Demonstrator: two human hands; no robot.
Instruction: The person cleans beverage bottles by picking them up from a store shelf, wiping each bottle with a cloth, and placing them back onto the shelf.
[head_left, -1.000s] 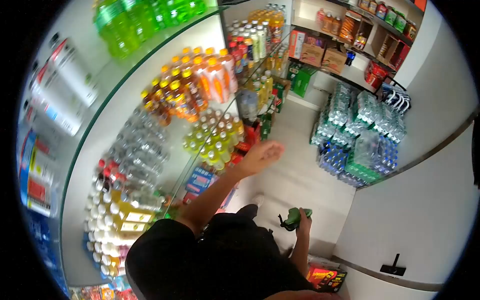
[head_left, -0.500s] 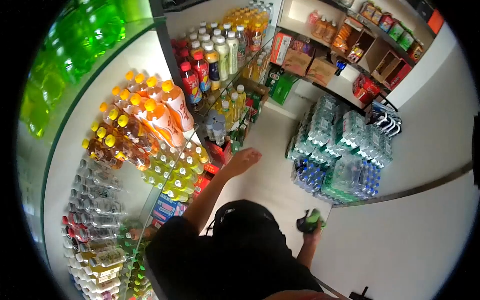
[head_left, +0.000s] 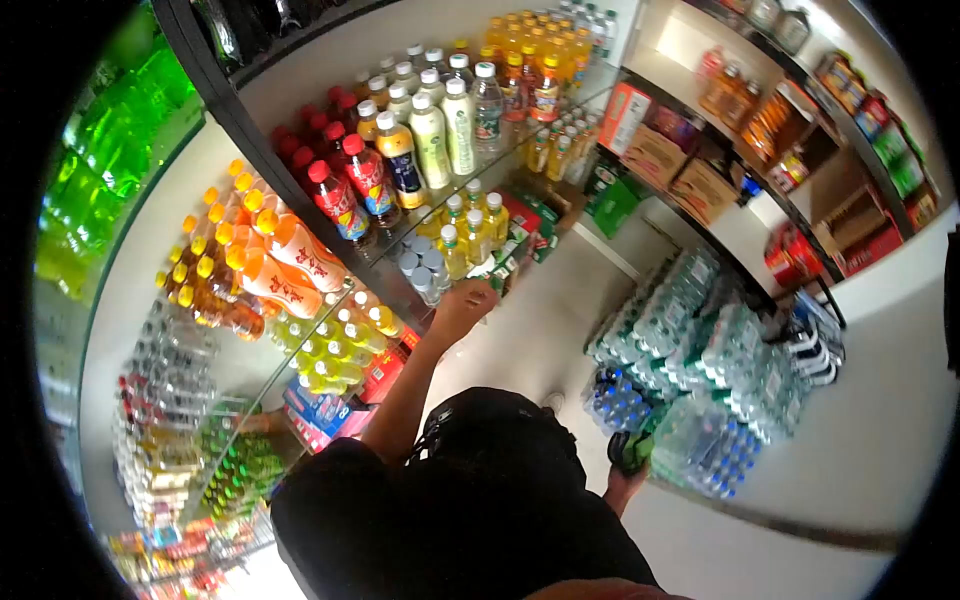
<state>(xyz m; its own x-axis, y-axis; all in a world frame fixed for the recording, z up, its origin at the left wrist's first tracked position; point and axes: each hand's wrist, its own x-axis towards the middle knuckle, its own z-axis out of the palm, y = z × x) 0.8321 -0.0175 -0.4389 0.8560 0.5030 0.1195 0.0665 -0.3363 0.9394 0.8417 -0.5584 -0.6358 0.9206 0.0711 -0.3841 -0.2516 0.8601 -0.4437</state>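
My left hand (head_left: 468, 302) reaches forward beside the lower glass shelf. It holds nothing that I can see, and its fingers are loosely bent. Closest to it are bottles with grey caps (head_left: 422, 268) and yellow drink bottles with white caps (head_left: 470, 238). My right hand (head_left: 626, 482), low on the right, is closed around a green and black object (head_left: 632, 452), whose exact kind I cannot make out. Behind that object stand shrink-wrapped packs of blue-capped water bottles (head_left: 712, 452).
Curved glass shelves hold orange-capped bottles (head_left: 285, 265), red-capped bottles (head_left: 345, 200) and green bottles (head_left: 125, 150). More water packs (head_left: 690, 315) are stacked on the floor (head_left: 540, 325). Cardboard boxes (head_left: 705, 188) and snack packets (head_left: 888, 145) fill the back shelves. A red box (head_left: 385, 372) sits under the left shelf.
The view has shifted and turned, so the shelves look closer. My left hand is now nearer the grey-capped and yellow bottles. My right hand still holds the green and black object.
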